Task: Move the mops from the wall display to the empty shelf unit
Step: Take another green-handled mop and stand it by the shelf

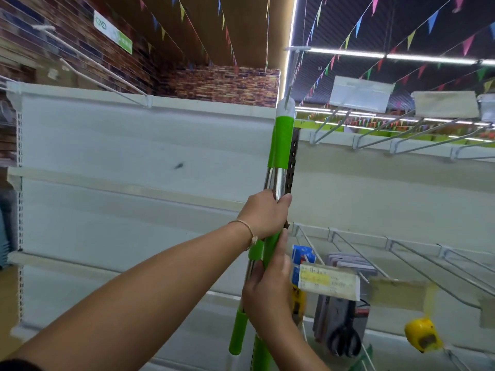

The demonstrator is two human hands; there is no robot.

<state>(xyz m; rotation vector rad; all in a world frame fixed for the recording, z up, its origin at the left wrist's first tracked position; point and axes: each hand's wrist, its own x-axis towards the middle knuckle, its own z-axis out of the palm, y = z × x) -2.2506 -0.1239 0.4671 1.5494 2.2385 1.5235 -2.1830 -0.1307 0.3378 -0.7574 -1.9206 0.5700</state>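
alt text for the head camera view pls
Both hands hold upright green-and-chrome mop handles, left hand above right hand, before a white shelf unit. Scissors and a yellow tape measure hang at right.

The mop handles (282, 140) run off the bottom edge; the price label (328, 282) is unreadably blurred.

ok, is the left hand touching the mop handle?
Touching. The head view shows the left hand curled round the mop handle at its chrome section.

You can read nothing for certain: the green sign (113, 32) on the brick wall (150, 65) is blurred, and the price tag (328, 281) print is smeared.
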